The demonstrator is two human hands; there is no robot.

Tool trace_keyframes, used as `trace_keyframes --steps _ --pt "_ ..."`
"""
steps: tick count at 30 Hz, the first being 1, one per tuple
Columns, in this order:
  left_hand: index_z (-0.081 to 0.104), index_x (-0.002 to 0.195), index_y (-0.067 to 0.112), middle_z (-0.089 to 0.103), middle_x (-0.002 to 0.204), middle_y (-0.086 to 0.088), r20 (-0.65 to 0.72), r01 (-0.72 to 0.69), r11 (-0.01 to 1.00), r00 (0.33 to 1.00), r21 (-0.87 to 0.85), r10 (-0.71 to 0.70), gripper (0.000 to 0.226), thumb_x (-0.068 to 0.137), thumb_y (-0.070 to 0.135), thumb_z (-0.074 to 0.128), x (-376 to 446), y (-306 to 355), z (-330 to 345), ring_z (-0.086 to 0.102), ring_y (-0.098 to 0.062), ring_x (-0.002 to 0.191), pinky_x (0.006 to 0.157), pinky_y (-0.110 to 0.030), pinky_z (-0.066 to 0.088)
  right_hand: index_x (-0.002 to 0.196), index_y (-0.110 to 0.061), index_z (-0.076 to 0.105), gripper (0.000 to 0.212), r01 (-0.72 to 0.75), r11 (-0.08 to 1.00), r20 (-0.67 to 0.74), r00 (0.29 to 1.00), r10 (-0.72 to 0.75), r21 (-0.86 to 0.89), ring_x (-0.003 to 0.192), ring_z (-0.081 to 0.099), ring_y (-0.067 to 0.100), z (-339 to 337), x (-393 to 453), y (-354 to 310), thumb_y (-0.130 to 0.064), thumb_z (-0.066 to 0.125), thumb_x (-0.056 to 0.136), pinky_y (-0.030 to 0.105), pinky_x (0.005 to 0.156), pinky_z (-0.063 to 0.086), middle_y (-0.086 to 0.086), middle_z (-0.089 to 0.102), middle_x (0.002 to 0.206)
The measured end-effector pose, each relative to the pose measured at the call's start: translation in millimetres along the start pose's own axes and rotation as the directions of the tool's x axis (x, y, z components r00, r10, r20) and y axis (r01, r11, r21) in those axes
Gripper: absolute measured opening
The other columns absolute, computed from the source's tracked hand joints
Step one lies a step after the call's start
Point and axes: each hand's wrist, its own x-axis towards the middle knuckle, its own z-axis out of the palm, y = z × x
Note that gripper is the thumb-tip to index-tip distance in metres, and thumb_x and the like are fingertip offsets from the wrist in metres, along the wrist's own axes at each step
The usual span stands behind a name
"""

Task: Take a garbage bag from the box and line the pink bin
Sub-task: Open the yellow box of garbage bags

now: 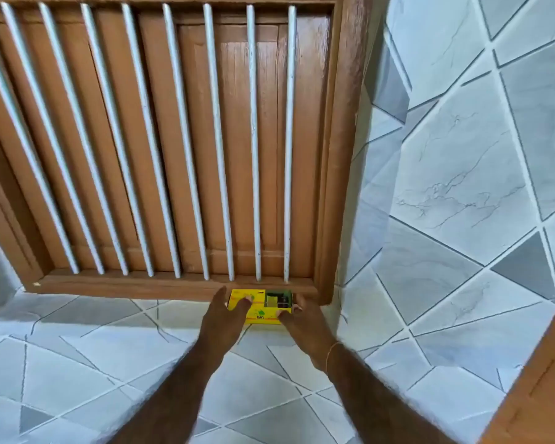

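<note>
We see a grey-and-white tiled ledge (116, 318) running below the wooden window frame (173, 285). A yellow box (263, 310) lies directly on it, close against the frame's bottom rail, near the corner where the tiled side wall (455, 193) meets the ledge.

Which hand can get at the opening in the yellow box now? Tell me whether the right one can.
Probably yes. The right hand already rests on the yellow box beside its dark opening, and nothing covers that opening.
</note>
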Motion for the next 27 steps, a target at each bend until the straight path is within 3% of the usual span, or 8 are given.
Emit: trace_keyframes --steps 3,6,10,13,16,19,24,27 --pt "0.027 0.151 0.011 0.031 0.157 -0.009 -0.007 0.025 0.997 1.000 0.069 -0.025 0.070 0.093 0.039 0.056 15.7 -8.0 9.6 0.032 -0.028 0.142 0.113 -0.036 0.026 0.119 -0.034 0.057 0.042 -0.029 0.998 0.013 1.000 0.029 0.057 0.106 0.062 0.013 7.3 9.1 -0.3 -0.027 0.071 0.081 0.039 0.101 0.049 -0.012 0.067 0.114" --pt "0.043 0.142 0.009 0.047 0.146 -0.010 -0.018 0.052 0.999 0.998 0.012 -0.052 0.068 0.087 0.047 0.056 24.3 -9.5 11.1 0.046 -0.029 0.131 0.110 -0.040 0.036 0.120 -0.031 0.059 0.038 -0.035 0.991 -0.036 0.999 0.040 0.128 0.103 0.060 0.010 10.2 10.3 -2.9 -0.021 0.070 0.085 0.032 0.099 0.048 -0.013 0.065 0.111" --pt "0.065 0.093 0.020 0.064 0.093 0.007 -0.100 -0.016 0.934 0.995 -0.357 -0.021 0.002 0.091 0.020 0.063 23.4 -11.4 3.3 0.059 -0.006 0.081 0.065 -0.015 0.046 0.116 -0.013 0.066 0.028 0.036 0.962 -0.242 0.970 0.031 0.270 0.101 0.062 0.012 13.7 -2.4 -10.7 -0.005 0.063 0.088 0.028 0.091 0.055 0.004 0.063 0.118" --pt "0.070 0.071 0.017 0.069 0.081 -0.001 -0.087 -0.025 0.837 0.996 -0.547 -0.027 0.012 0.081 0.018 0.075 22.1 -17.1 -6.7 0.063 -0.020 0.080 0.072 -0.029 0.051 0.112 -0.005 0.069 0.028 0.230 0.932 -0.373 0.921 -0.115 0.281 0.097 0.066 0.014 18.3 -19.9 -22.2 0.006 0.058 0.090 0.025 0.081 0.056 0.010 0.066 0.113" --pt "0.068 0.077 0.016 0.067 0.091 -0.010 -0.022 0.045 0.742 0.997 -0.669 -0.080 0.015 0.072 0.008 0.080 29.8 -28.5 -18.2 0.060 -0.028 0.085 0.080 -0.043 0.048 0.112 -0.004 0.071 0.022 0.327 0.899 -0.435 0.882 -0.180 0.291 0.105 0.067 0.019 27.0 -38.4 -31.4 -0.003 0.059 0.093 0.030 0.088 0.054 0.007 0.072 0.110" --pt "0.064 0.108 0.011 0.063 0.121 -0.017 0.136 0.139 0.628 0.989 -0.766 -0.053 0.048 0.065 -0.005 0.079 34.9 -34.7 -35.4 0.061 -0.036 0.106 0.098 -0.054 0.046 0.109 0.003 0.070 0.020 0.348 0.872 -0.464 0.871 -0.164 0.344 0.104 0.066 0.029 35.4 -51.3 -39.4 -0.005 0.058 0.094 0.040 0.092 0.053 0.016 0.071 0.109" --pt "0.054 0.127 0.007 0.075 0.092 -0.006 0.290 0.193 0.583 0.954 -0.789 0.075 0.066 0.068 -0.020 0.065 22.6 -36.2 -62.6 0.067 -0.024 0.084 0.080 -0.036 0.053 0.107 -0.007 0.072 0.025 0.124 0.799 -0.330 0.939 0.097 0.589 0.091 0.066 0.026 37.0 -72.2 -50.8 0.001 0.052 0.094 0.034 0.084 0.053 0.015 0.075 0.103" --pt "0.056 0.123 0.010 0.067 0.109 -0.013 0.251 0.120 0.590 0.957 -0.798 0.145 0.073 0.057 -0.018 0.069 20.7 -35.8 -70.3 0.065 -0.023 0.088 0.070 -0.027 0.058 0.105 -0.011 0.074 0.028 0.035 0.809 -0.192 0.976 0.097 0.587 0.093 0.067 0.027 32.2 -80.9 -52.7 -0.002 0.048 0.096 0.033 0.086 0.055 0.017 0.074 0.106"
